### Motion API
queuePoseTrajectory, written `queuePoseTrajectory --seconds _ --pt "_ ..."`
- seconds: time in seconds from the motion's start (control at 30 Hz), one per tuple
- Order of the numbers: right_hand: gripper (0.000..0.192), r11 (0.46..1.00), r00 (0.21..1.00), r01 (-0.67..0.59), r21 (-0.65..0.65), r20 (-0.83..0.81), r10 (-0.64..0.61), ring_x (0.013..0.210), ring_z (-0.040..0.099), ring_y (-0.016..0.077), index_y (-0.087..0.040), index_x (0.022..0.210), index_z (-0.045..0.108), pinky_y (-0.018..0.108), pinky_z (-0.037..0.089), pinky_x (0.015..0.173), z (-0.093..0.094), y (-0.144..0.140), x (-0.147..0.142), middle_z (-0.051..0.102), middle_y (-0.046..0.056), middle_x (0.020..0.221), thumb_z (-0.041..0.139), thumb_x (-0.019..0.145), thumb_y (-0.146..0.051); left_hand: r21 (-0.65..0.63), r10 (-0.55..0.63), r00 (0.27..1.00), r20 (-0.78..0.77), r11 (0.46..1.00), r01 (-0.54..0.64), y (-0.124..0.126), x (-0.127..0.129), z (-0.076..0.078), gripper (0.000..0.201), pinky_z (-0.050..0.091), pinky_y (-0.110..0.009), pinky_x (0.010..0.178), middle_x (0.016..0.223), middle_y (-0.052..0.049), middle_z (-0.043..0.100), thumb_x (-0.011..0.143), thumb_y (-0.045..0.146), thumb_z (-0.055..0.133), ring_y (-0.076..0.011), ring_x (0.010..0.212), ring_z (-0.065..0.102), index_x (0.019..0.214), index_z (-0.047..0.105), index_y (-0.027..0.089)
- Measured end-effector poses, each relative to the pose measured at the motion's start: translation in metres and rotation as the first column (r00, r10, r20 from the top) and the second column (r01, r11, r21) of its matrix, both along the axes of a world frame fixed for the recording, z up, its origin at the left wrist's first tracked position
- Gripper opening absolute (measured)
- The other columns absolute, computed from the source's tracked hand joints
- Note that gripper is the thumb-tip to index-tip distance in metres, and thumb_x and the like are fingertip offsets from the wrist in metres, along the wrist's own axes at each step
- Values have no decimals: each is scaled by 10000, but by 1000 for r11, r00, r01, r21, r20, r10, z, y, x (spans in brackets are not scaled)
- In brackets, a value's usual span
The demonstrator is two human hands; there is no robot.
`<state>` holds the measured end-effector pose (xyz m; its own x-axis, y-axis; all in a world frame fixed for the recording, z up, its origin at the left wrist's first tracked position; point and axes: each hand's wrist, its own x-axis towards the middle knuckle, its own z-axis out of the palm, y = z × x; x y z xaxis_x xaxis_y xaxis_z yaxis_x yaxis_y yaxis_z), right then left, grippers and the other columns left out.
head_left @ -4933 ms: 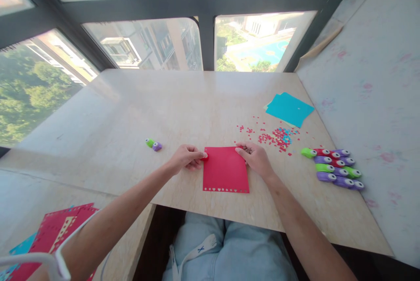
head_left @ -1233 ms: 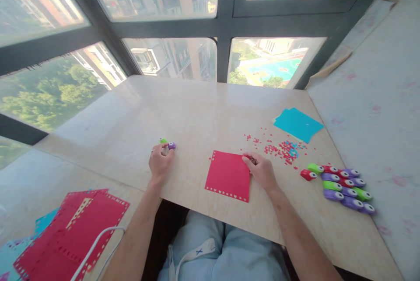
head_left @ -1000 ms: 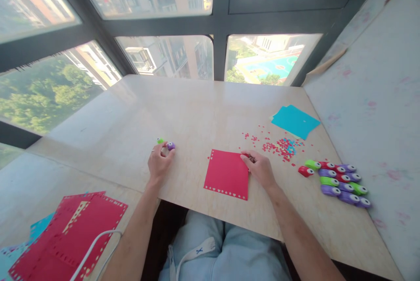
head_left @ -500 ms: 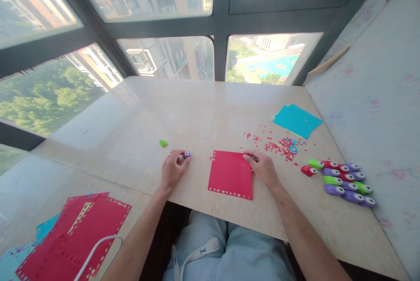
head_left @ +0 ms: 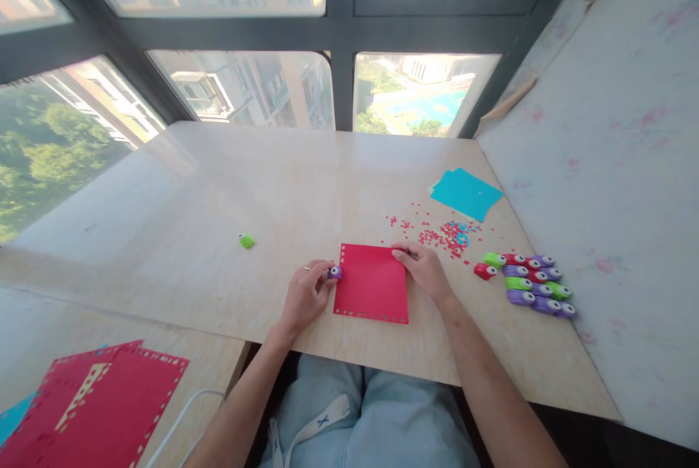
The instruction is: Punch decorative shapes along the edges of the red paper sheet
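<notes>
A red square sheet of paper (head_left: pixel 372 284) lies on the table before me, with small shapes punched along its bottom edge and the upper part of its left edge. My left hand (head_left: pixel 309 293) is closed around a small purple craft punch (head_left: pixel 335 273), which sits at the sheet's left edge. Whether the paper is inside its slot is too small to tell. At the sheet's upper right corner, my right hand (head_left: pixel 421 268) pinches the paper between thumb and fingers. A green craft punch (head_left: pixel 246 241) stands alone to the left.
Red and blue paper bits (head_left: pixel 451 236) are scattered beyond my right hand. Blue sheets (head_left: pixel 467 193) lie behind them. Several punches (head_left: pixel 538 286) stand in rows at the right, with a red punch (head_left: pixel 485 271) beside them. Punched red sheets (head_left: pixel 125 410) and a white cable (head_left: pixel 186 410) are at lower left.
My left hand has brought the purple punch rightward to the sheet's left edge. My right hand keeps its hold on the corner. The whole view has shifted a little.
</notes>
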<state>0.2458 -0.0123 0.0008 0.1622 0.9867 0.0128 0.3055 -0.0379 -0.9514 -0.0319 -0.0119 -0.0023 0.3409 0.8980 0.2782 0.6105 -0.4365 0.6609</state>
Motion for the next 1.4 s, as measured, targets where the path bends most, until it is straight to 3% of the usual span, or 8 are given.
queuePoseTrajectory --seconds 0.47,1.4 --pt "342 999 1000 -4 -36 -22 3 915 686 234 -172 993 739 361 534 801 3 -2 8 742 104 995 648 793 -434 -149 77 992 96 987 -62 3 -1 0 195 459 -259 665 854 -40 650 872 258 568 -139 705 584 1051 623 204" --pt "364 998 1000 -7 -62 8 8 868 688 230 -149 1030 741 346 540 760 5 -3 6 747 110 972 644 801 -415 -73 20 997 76 997 -15 3 -3 -3 197 450 -229 695 1016 -20 651 882 179 583 -102 713 560 1070 619 224"
